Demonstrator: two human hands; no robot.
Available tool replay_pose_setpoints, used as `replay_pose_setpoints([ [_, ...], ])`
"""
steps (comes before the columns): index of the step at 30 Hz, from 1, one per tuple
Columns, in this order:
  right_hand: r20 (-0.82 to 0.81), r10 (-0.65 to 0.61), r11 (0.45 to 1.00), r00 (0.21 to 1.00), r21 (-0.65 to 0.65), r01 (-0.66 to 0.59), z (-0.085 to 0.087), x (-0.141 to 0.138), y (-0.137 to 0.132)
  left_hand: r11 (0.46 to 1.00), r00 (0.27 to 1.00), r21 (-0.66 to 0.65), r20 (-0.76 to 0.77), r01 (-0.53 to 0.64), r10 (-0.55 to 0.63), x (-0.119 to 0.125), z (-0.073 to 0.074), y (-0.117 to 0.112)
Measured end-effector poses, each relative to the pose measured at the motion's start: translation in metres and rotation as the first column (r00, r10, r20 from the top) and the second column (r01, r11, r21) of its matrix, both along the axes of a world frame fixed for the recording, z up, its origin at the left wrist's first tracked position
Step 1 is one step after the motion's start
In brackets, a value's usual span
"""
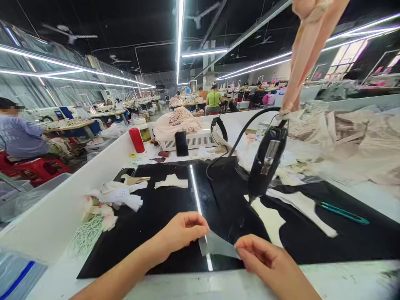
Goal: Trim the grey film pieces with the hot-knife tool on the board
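At lower centre, the left hand [184, 233] and right hand [265, 259] pinch opposite ends of a translucent strip [219, 246] above the black mat [165, 208], seemingly unfinished work, with a cream cut piece [271, 220] lying loose farther right.

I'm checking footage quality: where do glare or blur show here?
In the head view, glare streaks down the black mat, behind the thin sheet between left hand and right hand; pale cloth, far right, looks smeared; the lower right corner is dark and blurred.
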State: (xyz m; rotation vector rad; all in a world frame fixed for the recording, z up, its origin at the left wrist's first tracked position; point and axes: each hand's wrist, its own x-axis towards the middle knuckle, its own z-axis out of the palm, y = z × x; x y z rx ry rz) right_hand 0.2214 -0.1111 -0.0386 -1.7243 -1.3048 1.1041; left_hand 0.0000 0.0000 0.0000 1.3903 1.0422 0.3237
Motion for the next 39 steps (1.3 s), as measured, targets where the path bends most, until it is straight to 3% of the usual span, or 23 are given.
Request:
replay_pose_setpoints([
  [6, -0.024, -0.021, 0.996, 0.999, 0.082, 0.023, 0.009, -0.016, 0.003, 0.999, 1.000, -0.009, 0.001, -0.031, 0.032, -0.011, 0.002, 0.004],
  [10, -0.117, 0.043, 0.994, 0.992, 0.110, -0.030, 0.013, -0.024, 0.001, 1.000, 0.996, 0.014, 0.091, -0.025, 0.023, -0.016, -0.003, 0.004],
  [14, -0.167, 0.137, 0.976, 0.976, 0.191, -0.105, 0.006, -0.020, 0.006, 1.000, 0.973, 0.010, 0.230, 0.015, -0.017, -0.017, -0.003, -0.001],
  [19, -0.069, 0.185, 0.963, 0.980, 0.212, -0.167, -0.010, -0.021, 0.018, 0.993, 0.925, -0.046, 0.370, 0.111, -0.086, -0.013, 0.000, -0.005],
  [23, -0.110, 0.195, 0.950, 0.975, 0.270, -0.159, -0.004, -0.038, 0.020, 0.990, 0.891, -0.070, 0.448, 0.123, -0.079, -0.012, -0.002, -0.002],
  [27, 0.023, 0.182, 0.949, 0.983, 0.256, -0.182, -0.006, -0.043, 0.024, 0.998, 0.918, -0.014, 0.392, 0.062, -0.051, -0.018, -0.009, 0.008],
  [30, 0.214, 0.132, 0.898, 0.968, 0.387, -0.208, -0.023, -0.039, 0.032, 0.987, 0.964, 0.157, 0.264, -0.009, -0.033, -0.025, -0.015, 0.016],
  [32, 0.348, 0.104, 0.808, 0.932, 0.517, -0.283, -0.036, -0.036, 0.039, 0.944, 0.986, 0.329, 0.165, -0.034, -0.022, -0.030, -0.019, 0.017],
  [34, 0.440, 0.084, 0.730, 0.894, 0.583, -0.356, -0.044, -0.034, 0.046, 0.863, 0.997, 0.506, 0.073, -0.005, -0.037, -0.035, -0.021, 0.017],
  [39, 0.544, 0.077, 0.708, 0.836, 0.561, -0.430, -0.042, -0.032, 0.052, 0.611, 0.982, 0.771, -0.107, 0.179, -0.153, -0.046, -0.033, 0.013],
])
